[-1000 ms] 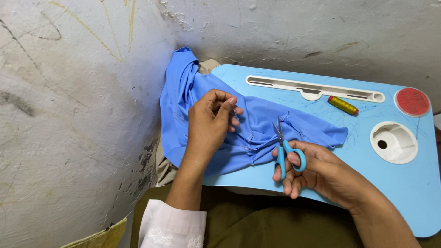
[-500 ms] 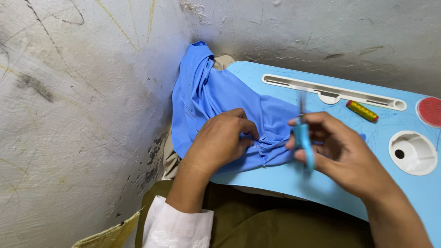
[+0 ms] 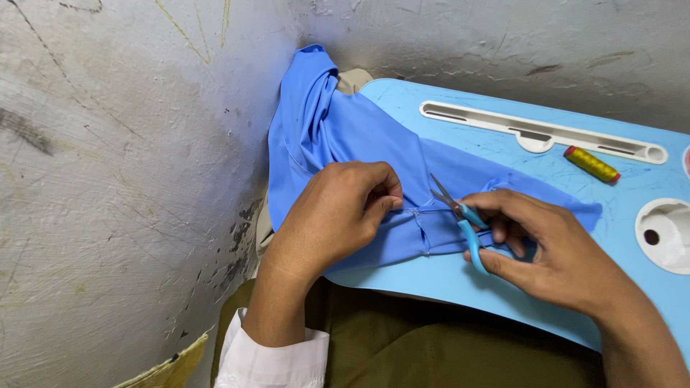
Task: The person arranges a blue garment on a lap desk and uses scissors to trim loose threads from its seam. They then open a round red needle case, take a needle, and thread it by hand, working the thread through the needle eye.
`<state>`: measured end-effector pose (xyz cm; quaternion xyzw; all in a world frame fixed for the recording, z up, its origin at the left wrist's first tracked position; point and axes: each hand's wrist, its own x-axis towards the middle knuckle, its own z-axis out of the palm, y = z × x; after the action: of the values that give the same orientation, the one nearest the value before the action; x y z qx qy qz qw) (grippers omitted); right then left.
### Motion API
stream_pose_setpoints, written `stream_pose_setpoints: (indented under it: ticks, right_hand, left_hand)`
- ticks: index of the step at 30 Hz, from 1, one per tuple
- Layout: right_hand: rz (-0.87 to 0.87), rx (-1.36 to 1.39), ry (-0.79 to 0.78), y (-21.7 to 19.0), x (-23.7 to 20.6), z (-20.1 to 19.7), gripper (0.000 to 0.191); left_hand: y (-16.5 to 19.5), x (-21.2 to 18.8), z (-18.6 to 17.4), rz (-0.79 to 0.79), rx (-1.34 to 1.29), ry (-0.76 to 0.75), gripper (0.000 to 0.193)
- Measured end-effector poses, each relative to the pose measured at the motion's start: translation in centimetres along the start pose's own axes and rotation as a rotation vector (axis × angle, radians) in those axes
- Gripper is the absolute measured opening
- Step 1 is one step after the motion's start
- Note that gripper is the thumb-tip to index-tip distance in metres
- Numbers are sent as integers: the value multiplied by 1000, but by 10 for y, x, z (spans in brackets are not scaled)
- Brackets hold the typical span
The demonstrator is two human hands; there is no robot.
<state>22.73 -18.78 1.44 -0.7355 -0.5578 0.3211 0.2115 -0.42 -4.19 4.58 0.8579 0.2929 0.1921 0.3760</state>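
A blue cloth point(image 3: 338, 136) lies bunched over the left end of a light blue lap table point(image 3: 503, 154). My left hand point(image 3: 334, 215) pinches a fold of the cloth near a stitched seam. My right hand point(image 3: 553, 248) holds small scissors with light blue handles point(image 3: 467, 223). Their blades are open and point left at the seam, just right of my left fingertips.
A yellow thread spool point(image 3: 591, 164) lies on the table beside a long white slot point(image 3: 539, 131). A round white cup recess point(image 3: 665, 233) sits at the right edge. A rough grey wall point(image 3: 129, 144) stands left and behind. My olive-clad lap point(image 3: 431, 345) is below.
My right hand has brought the scissors left and down to the seam. My left hand has shifted from spreading the cloth to pinching it by the blades.
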Motion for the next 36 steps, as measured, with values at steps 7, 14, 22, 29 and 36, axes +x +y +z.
stream_pose_setpoints:
  ticks: [7, 14, 22, 29, 36]
  right_hand:
    - [-41, -100, 24, -2, -4, -4, 65]
    - [134, -306, -20, -13, -6, -6, 62]
    - [89, -652, -64, -6, -18, -16, 59]
    - [160, -800, -217, -11, -25, -12, 67]
    - [72, -801, -186, -28, -27, -9, 60]
  left_hand:
    - [4, -3, -1, -87, -179, -73, 11]
    - [28, -44, 36, -12, -14, 204, 8]
    - [31, -67, 48, 58, 72, 250, 13]
    - [31, -67, 48, -133, -15, 171, 12]
    - [25, -67, 44, -169, -138, 168, 12]
